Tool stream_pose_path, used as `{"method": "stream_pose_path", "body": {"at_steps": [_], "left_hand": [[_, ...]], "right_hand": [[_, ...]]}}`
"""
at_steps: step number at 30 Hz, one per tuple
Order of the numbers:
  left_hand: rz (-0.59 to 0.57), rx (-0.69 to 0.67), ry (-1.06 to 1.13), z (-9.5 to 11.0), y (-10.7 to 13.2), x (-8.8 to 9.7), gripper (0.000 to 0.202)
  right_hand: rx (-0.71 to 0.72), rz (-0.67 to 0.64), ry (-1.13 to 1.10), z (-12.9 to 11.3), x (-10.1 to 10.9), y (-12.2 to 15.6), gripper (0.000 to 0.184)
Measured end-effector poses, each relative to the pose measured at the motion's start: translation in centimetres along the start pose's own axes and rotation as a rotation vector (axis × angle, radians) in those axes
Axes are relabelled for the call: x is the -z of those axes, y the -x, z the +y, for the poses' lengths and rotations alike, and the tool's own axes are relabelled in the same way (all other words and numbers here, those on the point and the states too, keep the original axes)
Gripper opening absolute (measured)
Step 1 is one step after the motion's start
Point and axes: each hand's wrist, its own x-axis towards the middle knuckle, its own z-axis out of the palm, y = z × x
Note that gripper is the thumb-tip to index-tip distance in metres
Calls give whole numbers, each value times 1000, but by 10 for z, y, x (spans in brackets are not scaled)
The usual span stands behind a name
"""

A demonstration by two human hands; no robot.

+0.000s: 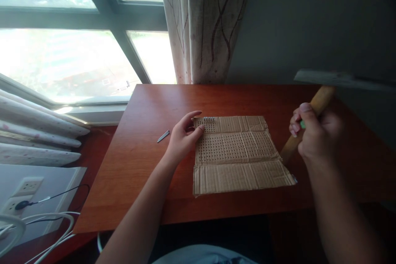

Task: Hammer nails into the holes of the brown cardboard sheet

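Note:
A flat sheet of cardboard [238,152] punched with many small holes lies on the reddish wooden table [148,165]. A short row of nails [209,119] stands in its far left corner. My left hand [185,137] rests at the cardboard's left edge, fingers curled, thumb and forefinger close to that row; whether it pinches a nail is unclear. My right hand [312,134] is closed round the wooden handle of a hammer [315,107], raised to the right of the cardboard, its grey head [337,79] blurred. Loose nails [163,136] lie left of my left hand.
A window and a patterned curtain [204,24] stand behind the table, with a grey wall to the right. At lower left are a wall socket [26,187] and white and black cables [46,222]. My lap shows at the table's near edge.

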Motion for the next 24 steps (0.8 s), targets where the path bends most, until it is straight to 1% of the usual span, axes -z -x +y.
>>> {"method": "stream_pose_path", "body": {"at_steps": [4, 9, 12, 15, 17, 19, 20, 22, 24], "left_hand": [[8, -3, -36, -3, -1, 1, 46], [23, -19, -66, -5, -1, 2, 44], [47, -37, -94, -5, -2, 2, 43], [98, -95, -89, -4, -6, 7, 43], [161, -145, -112, -3, -9, 16, 42], [249, -177, -229, -1, -11, 30, 39], [291, -181, -331, 0, -11, 39, 36], [348, -174, -628, 3, -8, 56, 28], [317, -154, -973, 7, -2, 71, 20]], "right_hand": [[66, -22, -56, -3, -1, 2, 36], [183, -14, -103, -3, -2, 7, 31], [234, -45, -124, -2, -1, 7, 34], [197, -99, -120, -3, 2, 7, 39], [158, -132, -116, -3, 4, 7, 40], [148, -142, -119, -3, 5, 6, 39], [157, -135, -124, -2, 6, 6, 39], [182, -111, -133, -2, 7, 6, 38], [204, -87, -136, -1, 8, 7, 38]]}}
